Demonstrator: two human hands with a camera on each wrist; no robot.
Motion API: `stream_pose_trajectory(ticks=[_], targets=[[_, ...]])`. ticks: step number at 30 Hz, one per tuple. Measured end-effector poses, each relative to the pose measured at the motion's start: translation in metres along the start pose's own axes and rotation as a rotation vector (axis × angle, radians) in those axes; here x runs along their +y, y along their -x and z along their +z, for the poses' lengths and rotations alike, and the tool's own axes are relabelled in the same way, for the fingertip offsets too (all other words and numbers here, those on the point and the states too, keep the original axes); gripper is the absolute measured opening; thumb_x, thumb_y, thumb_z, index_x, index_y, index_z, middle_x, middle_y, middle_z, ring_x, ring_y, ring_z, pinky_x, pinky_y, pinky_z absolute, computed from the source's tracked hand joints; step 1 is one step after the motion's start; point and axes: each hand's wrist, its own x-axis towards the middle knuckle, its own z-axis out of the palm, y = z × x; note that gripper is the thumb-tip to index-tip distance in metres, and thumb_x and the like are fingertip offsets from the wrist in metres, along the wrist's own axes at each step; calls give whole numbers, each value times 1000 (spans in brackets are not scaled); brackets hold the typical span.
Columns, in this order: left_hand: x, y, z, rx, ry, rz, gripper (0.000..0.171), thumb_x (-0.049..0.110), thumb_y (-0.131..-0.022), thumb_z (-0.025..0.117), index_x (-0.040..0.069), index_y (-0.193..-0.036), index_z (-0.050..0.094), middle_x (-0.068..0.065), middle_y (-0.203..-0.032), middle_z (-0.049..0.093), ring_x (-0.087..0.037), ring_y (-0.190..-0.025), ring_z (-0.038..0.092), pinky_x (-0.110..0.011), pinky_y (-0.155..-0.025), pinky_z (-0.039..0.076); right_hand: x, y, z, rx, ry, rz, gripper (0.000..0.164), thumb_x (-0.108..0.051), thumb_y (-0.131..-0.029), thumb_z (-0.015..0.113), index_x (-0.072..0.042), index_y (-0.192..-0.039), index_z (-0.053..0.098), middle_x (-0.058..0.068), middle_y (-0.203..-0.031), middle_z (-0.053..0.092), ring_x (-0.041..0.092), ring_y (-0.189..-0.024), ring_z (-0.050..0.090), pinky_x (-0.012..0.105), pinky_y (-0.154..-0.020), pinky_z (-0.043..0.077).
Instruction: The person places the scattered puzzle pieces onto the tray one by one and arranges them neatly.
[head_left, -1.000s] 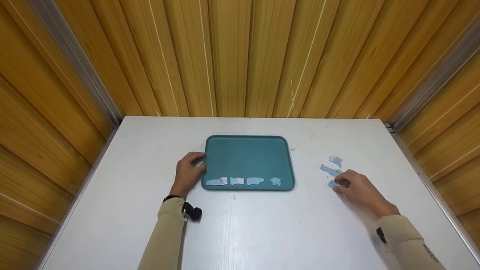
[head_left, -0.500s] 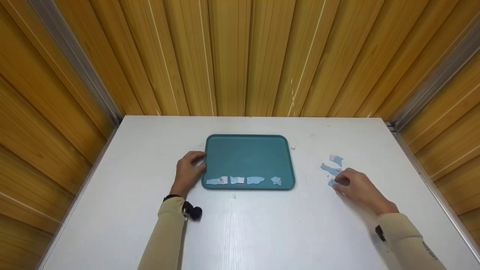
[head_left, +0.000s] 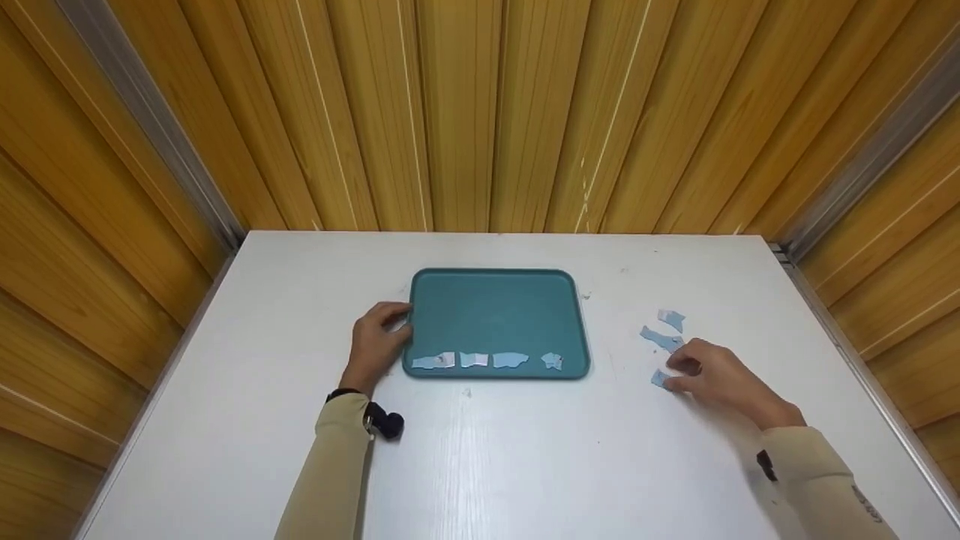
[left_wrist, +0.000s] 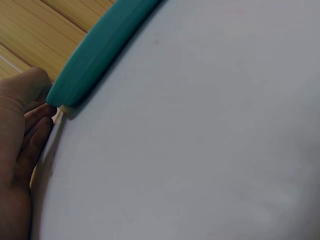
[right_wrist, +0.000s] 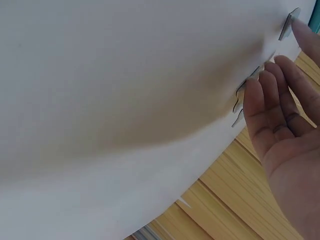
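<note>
My left hand [head_left: 375,341] holds the left edge of a teal tray [head_left: 491,319], thumb and fingertips at its rim. In the left wrist view, part of that hand [left_wrist: 25,130] shows beside the tray's corner [left_wrist: 90,57]. Along the tray's front lies a row of torn-edged light blue pieces [head_left: 510,361]. On the right, the thumb of my right hand [head_left: 724,379] touches a small blue piece [head_left: 660,379]. The other fingers [right_wrist: 255,95] are apart from the thumb, over a longer blue piece [head_left: 660,339]. Another piece [head_left: 671,319] lies just beyond.
A white table [head_left: 525,465] carries the tray and the loose pieces. Wood-patterned panels [head_left: 495,112] stand behind it and at both sides. A few small specks [head_left: 587,296] mark the tabletop near the tray.
The small blue piece under my right thumb has slid slightly toward me and left. My right thumb has moved with it, away from the forefinger. The left hand and tray stay still.
</note>
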Motion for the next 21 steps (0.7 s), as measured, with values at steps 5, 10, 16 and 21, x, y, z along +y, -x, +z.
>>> stream_pose_trajectory(ticks=[5,10,16,21], targets=[[0,-1,0,-2,10,-6,32,1,-93,77,5,-126,75,-5,-127,70,-22,-127,64,-33,-112,50,2,1,1,6,-2,-49,27,-15,-89,87,-2,-109,74,4,-104,67,24,-97,64,35,-85,58],[-1,0,1,4,8,-10,32,2,-93,77,4,-125,76,-5,-126,71,-22,-127,64,-35,-113,50,2,-1,6,24,-5,-79,18,-10,-92,83,-4,-107,75,3,-102,67,22,-95,64,28,-81,58],[0,1,2,4,16,-6,32,1,-92,77,4,-124,76,-6,-126,71,-23,-126,64,-36,-113,50,0,-1,7,25,-22,-86,25,-12,-93,83,-4,-115,75,5,-110,68,24,-102,64,36,-89,59],[0,0,1,3,23,-9,33,0,-93,76,5,-126,76,-5,-127,70,-24,-128,63,-37,-113,49,-4,-3,8,20,-27,-68,22,-11,-93,82,-6,-113,76,6,-111,68,25,-102,64,43,-91,60]])
